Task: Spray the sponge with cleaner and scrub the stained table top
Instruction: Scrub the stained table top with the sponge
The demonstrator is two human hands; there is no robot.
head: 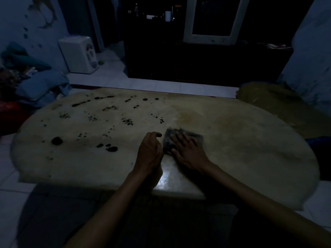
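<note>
A pale oval table top (241, 158) fills the middle of the dim view. Many dark stains (111, 149) dot its left half; the right half shows only faint smears. A dark flat sponge (194, 137) lies near the table's centre. My right hand (186, 152) presses down on it with fingers spread flat. My left hand (150, 149) rests on the table just left of the sponge, fingers loosely curled, holding nothing. No spray bottle is in view.
A dark cabinet (206, 63) with an old white monitor (213, 20) stands behind the table. A white appliance (78, 54) sits on the floor at back left, beside piled cloth (39, 85). A yellowish bundle (279, 104) lies past the table's right end.
</note>
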